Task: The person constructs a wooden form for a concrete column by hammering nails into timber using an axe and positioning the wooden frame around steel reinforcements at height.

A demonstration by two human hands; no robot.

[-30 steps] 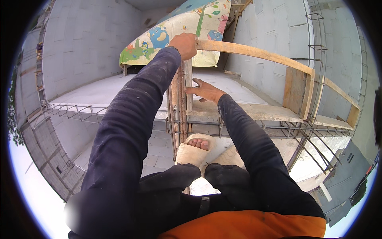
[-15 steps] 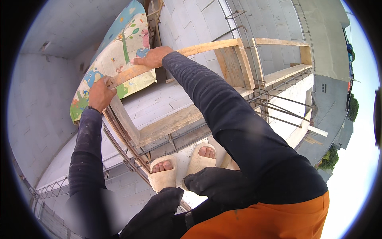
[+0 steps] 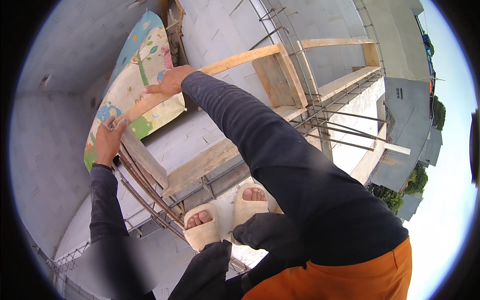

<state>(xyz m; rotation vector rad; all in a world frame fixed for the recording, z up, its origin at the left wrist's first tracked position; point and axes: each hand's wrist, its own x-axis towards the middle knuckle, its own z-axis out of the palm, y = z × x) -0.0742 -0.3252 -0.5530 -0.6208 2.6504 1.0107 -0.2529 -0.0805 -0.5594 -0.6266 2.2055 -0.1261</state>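
A long thin wooden strip [image 3: 235,61] runs from the lower left up toward a wooden frame corner. My left hand [image 3: 108,143] is closed around its near-left end, where it meets the top of a short upright board [image 3: 145,156]. Further along, my right hand [image 3: 169,81] grips the same strip from above, thumb pointing left along it. A flat plank [image 3: 205,167] lies below, joined to the foot of the short board. Behind the strip hangs a colourful printed mat [image 3: 150,75] with cartoon animals, partly hidden by my hands.
Bent reinforcing bars [image 3: 145,192] run beside the short board, and more rods [image 3: 350,132] stick out on the right. A second wooden frame [image 3: 350,85] stands beyond. My sandalled feet [image 3: 202,225] stand on a narrow ledge. Pale block walls [image 3: 220,25] surround this; rooftops and sky appear at right.
The view has shifted, so hands and frame sit further left. My left hand's fingers have loosened and rearranged slightly around the strip's end; my right hand keeps its grip.
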